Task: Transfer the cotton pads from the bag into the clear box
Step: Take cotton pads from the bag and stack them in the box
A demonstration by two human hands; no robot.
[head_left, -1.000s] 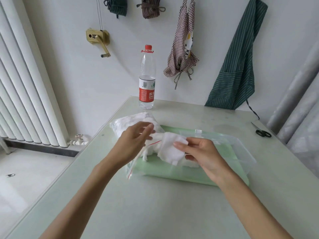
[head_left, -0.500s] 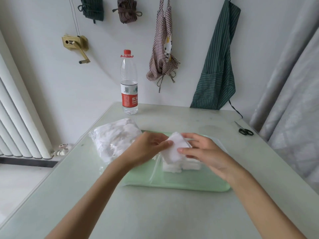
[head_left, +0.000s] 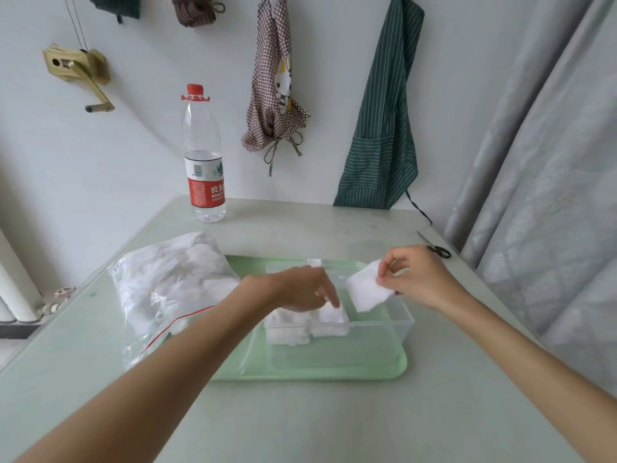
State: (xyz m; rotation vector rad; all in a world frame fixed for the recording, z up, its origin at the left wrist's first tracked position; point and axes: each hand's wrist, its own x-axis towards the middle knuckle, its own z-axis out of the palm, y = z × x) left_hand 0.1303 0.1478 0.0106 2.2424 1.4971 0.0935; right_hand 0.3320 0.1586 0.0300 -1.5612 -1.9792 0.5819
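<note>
Pale table point(head_left: 300, 422), square white cotton pad point(head_left: 365, 290)

Two bare forearms reach in from the bottom of the view, one from the lower left corner and one from the lower right. No sleeve covers either arm as far as the frame edge; both are uncovered from the wrist down to where they leave the picture. The left hand point(head_left: 300, 290) wears no glove, ring or bracelet that can be seen, and its wrist carries no watch or band. The right hand point(head_left: 419, 279) is likewise bare, with no jewellery visible on the fingers or wrist. The fingernails look short and unpainted, though they are small in the view and hard to make out closely.
</note>
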